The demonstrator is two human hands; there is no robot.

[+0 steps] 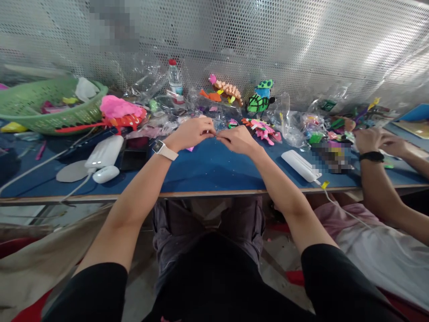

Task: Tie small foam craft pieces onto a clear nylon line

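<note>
Over the blue tabletop, my left hand and my right hand meet at the fingertips. Both are closed in a pinch. Whatever lies between the fingers is too small to make out. Just past my right hand rests a pink clay figure with many limbs. Behind my hands are clear plastic wrappers and small bits of coloured clay. Farther back stand a brown clay figure with a spiky back and a green and blue clay figure.
At left are a green basket, a red clay creature with a pink back, a white power bank and an earbud case. A water bottle stands behind. Right: another power bank and a co-worker's hands.
</note>
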